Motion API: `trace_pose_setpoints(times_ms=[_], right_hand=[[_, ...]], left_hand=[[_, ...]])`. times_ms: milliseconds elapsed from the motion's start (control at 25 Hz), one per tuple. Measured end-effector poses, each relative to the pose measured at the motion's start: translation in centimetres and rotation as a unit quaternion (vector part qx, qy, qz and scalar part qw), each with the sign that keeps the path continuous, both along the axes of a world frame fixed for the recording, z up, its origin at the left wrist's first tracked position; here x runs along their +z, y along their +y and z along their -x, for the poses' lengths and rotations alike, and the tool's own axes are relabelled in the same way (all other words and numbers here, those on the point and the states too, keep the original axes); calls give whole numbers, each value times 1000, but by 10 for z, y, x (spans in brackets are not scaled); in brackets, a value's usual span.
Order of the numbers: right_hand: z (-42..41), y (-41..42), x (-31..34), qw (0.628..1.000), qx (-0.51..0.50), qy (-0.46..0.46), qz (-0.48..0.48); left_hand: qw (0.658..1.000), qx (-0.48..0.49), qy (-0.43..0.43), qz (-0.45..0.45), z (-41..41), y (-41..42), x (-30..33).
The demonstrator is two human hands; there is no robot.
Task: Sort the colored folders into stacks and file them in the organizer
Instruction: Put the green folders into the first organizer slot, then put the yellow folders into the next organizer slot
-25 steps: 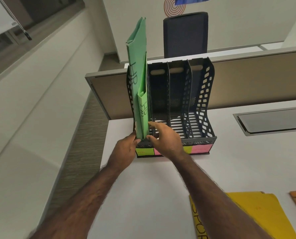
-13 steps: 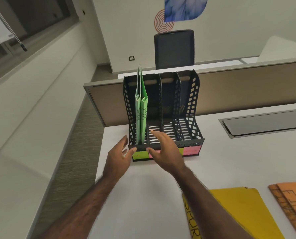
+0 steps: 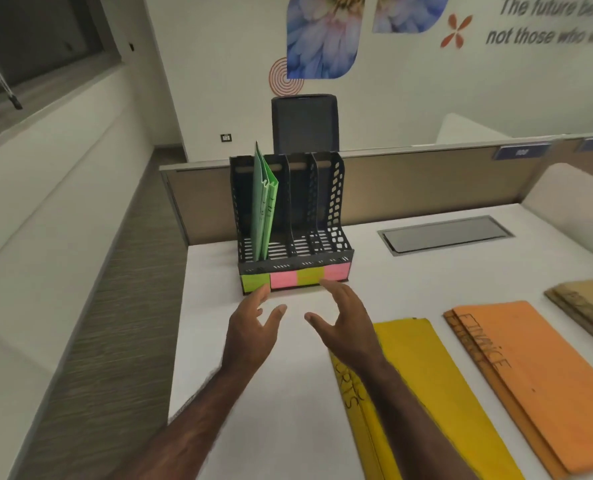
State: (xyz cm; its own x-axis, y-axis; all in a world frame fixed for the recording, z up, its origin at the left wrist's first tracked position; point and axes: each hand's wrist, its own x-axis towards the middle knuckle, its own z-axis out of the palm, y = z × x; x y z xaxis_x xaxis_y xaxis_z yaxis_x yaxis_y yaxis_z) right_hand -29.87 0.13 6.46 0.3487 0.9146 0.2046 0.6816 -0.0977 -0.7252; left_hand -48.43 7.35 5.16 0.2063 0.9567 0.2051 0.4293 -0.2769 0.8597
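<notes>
Centrally, just above the middle of the frame, a black four-slot file organizer (image 3: 293, 233) stands upright on a white desk (image 3: 288, 393). Its front edge carries a row of sticky labels (image 3: 295, 278), alternating green and pink. The green folders (image 3: 264, 206) stand on end in the slot at the far left of the organizer, leaning slightly rightward against the divider; the other three slots hold nothing visible.

Below the organizer, in the middle of the frame, two bare hands hover over the desk, palms turned toward each other. The left hand (image 3: 250, 332) has its fingers loosely spread and slightly bent, holding nothing; its fingertips overlap the organizer's lower front edge in the picture, though contact cannot be judged. The right hand (image 3: 345, 323) is likewise empty, fingers spread wide and gently curved.

In the lower right, three groups of folders lie flat on the desk, side by side. The yellow folders (image 3: 423, 393) sit nearest the right forearm, which covers part of them. Beside them to the right are the orange folders (image 3: 530, 382), with handwritten lettering reading "FINANCE". At the right edge, the brown folders (image 3: 589, 306) are partly cut off.

A grey recessed cable hatch (image 3: 445, 233) is set into the desk right of the organizer. Behind the desk partition stands a dark office chair (image 3: 304, 124).
</notes>
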Motion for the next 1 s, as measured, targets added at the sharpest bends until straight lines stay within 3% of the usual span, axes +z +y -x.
trace_pose_setpoints(times_ms=[520, 800, 1000], right_hand=[[-29, -212, -30, 992, -107, -14, 59], [-91, -242, -63, 982, -141, 19, 124], [-146, -236, -86, 970, -137, 42, 198]], left_hand=[[990, -136, -15, 37, -49, -150, -41], [982, -134, 64, 117, -82, -172, -64], [969, -81, 131, 195, -110, -168, -80]])
